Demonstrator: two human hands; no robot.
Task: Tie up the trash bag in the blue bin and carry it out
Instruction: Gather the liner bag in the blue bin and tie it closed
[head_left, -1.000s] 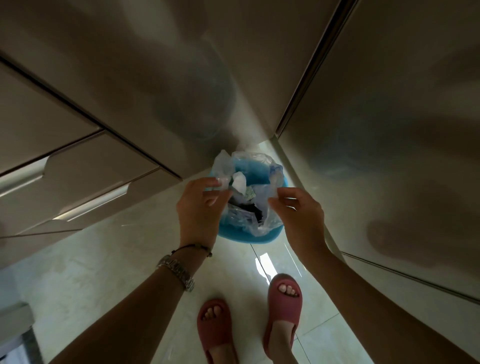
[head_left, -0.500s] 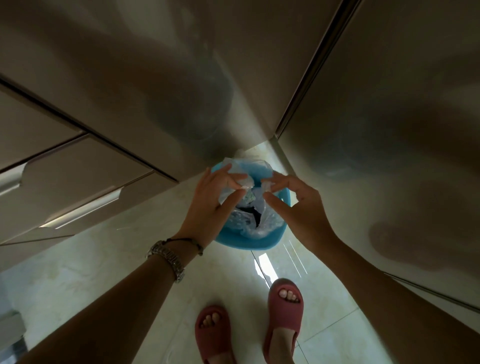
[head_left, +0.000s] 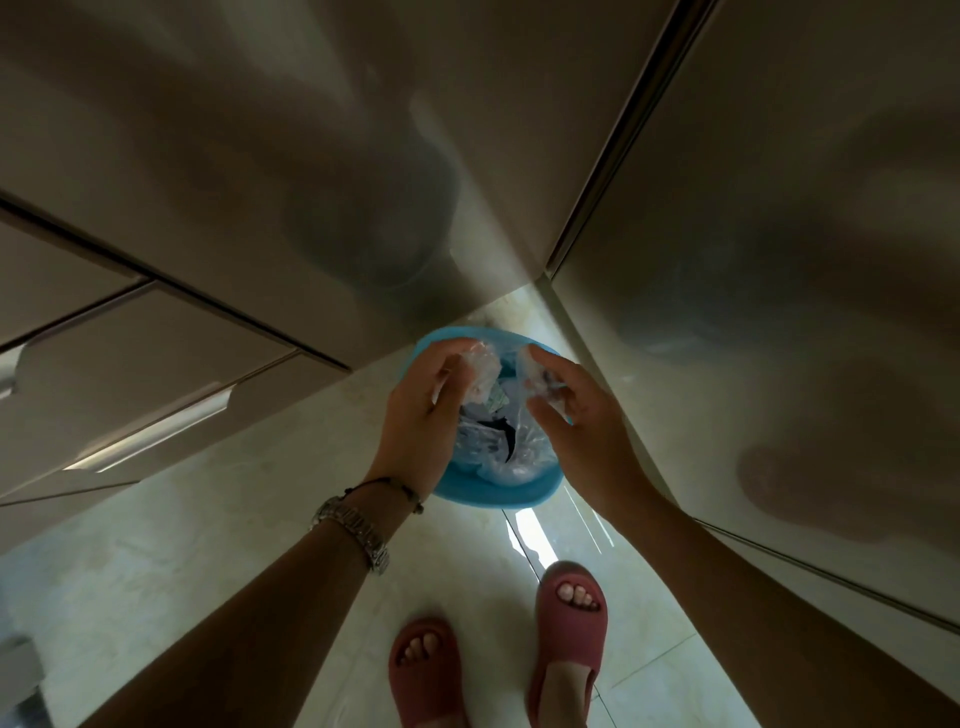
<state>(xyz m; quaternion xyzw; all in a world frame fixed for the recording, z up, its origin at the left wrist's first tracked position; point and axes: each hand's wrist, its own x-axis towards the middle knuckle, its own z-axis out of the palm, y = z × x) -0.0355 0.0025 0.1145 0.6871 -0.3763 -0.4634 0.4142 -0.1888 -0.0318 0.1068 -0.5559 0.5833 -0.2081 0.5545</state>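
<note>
A: What's over on the left?

B: Pale drawer fronts (head_left: 135, 374) with recessed metal pulls, above a glossy tiled floor (head_left: 208, 525).

A: And the left hand (head_left: 423, 415)?

B: It reaches over the left rim of the blue bin (head_left: 493, 496), a metal watch (head_left: 353, 530) and a thin cord bracelet (head_left: 395, 486) on its wrist. Its grip is closed, fingers curled round a bunched edge of the trash bag (head_left: 488, 449).

A: Where does the bag sit?

B: Inside the bin, which stands on the floor in the corner where two cabinet panels meet. The bag is clear plastic, open at the top between the hands, with crumpled rubbish and something dark showing inside.

A: The right hand (head_left: 582, 423)?

B: Over the right rim, thumb and fingers pinched on the opposite bunch of plastic. The two gathered ends stand near each other, not touching.

A: Anything nearer?

B: Two feet in red slippers (head_left: 569, 631) on the tiles, the right one closer to the bin.
</note>
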